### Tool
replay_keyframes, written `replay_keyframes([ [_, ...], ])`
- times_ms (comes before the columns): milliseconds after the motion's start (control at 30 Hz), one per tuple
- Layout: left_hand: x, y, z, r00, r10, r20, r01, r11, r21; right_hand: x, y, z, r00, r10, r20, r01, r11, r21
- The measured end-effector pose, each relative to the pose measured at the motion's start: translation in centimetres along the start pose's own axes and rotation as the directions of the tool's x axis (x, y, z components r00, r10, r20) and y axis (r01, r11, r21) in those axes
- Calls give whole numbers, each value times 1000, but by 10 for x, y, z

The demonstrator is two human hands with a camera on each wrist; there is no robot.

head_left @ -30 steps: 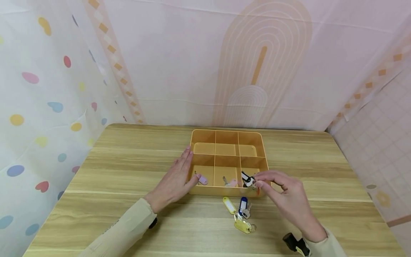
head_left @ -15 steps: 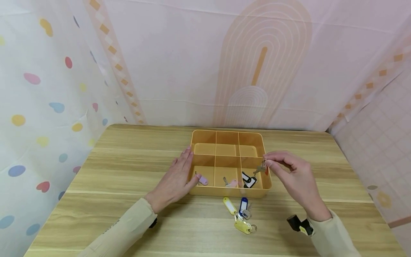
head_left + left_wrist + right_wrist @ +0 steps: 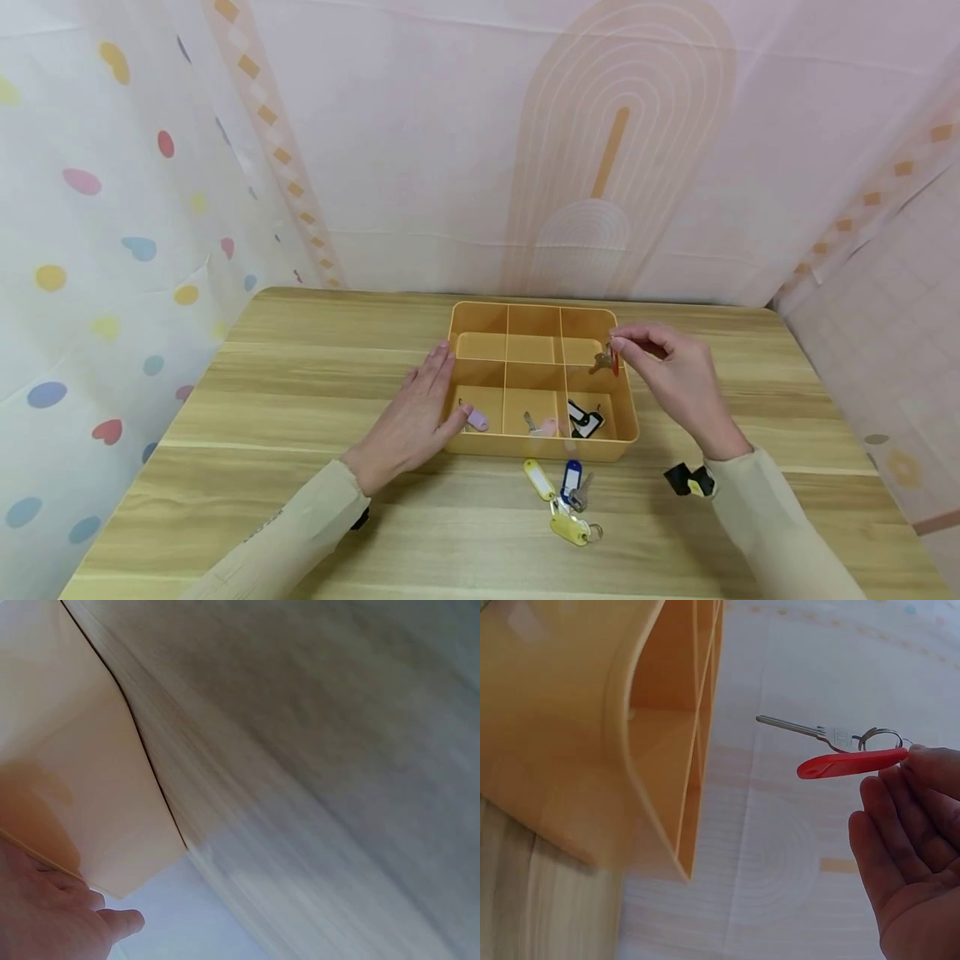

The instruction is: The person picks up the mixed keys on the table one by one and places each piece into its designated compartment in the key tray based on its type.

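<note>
Between thumb and fingertips my right hand [image 3: 671,375] pinches the ring end of a key with a red tag [image 3: 847,763]. The key [image 3: 802,727] dangles over the back right compartment of an orange divided box [image 3: 540,448]. My left hand [image 3: 412,421] lies along the box's left side with fingers straight, thumb over the front left compartment. In the front row, a purple-tagged key [image 3: 476,418] lies at left and a pink-tagged key [image 3: 546,427] in the middle. Black key tags [image 3: 588,423] with white labels lie in the right one.
On the wooden table [image 3: 285,400] before the box lie several keys: a yellow tag [image 3: 538,478], a blue tag [image 3: 572,479] and a second yellow tag [image 3: 570,528] with a ring. A patterned curtain [image 3: 420,150] rises behind the table.
My right hand has lifted the red-tagged key from the front right compartment and moved it back over the rear right one. The black tags stay behind. The left hand holds its place.
</note>
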State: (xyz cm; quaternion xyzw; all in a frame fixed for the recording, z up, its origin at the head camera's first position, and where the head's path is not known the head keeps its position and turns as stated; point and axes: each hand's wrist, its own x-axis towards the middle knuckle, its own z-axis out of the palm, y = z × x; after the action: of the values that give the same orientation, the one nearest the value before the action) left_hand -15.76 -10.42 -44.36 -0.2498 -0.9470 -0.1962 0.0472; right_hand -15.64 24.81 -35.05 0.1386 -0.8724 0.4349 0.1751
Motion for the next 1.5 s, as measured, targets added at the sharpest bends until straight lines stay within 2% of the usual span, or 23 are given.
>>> replay_keyframes([
  [133, 0, 1, -1, 1000, 4, -4, -4, 1000, -6, 12, 11, 2, 999, 37, 30, -35, 999, -36],
  [333, 0, 3, 0, 1000, 7, -16, -7, 1000, 2, 28, 29, 5, 996, 50, 73, -44, 995, -88],
  [467, 0, 4, -1, 1000, 3, -14, -2, 1000, 2, 36, 40, 9, 995, 44, 92, -32, 991, -128],
  [600, 0, 4, -1, 1000, -1, 3, 1, 1000, 4, 42, 51, 15, 994, 1, 111, 15, 990, -142],
  [800, 1, 5, -1, 1000, 5, 5, -5, 1000, 4, 43, 65, 25, 987, -46, 157, 70, 986, -149],
  [967, 0, 5, -2, 1000, 10, -9, -10, 1000, 4, 43, 73, 29, 983, -62, 171, 96, 976, -194],
  [1267, 0, 5, -2, 1000, 9, -13, -9, 1000, 7, 41, 82, 34, 980, -72, 186, 112, 969, -219],
  [1500, 2, 4, -1, 1000, 13, -14, -13, 1000, 9, 39, 80, 31, 975, -45, 218, 101, 963, -251],
])
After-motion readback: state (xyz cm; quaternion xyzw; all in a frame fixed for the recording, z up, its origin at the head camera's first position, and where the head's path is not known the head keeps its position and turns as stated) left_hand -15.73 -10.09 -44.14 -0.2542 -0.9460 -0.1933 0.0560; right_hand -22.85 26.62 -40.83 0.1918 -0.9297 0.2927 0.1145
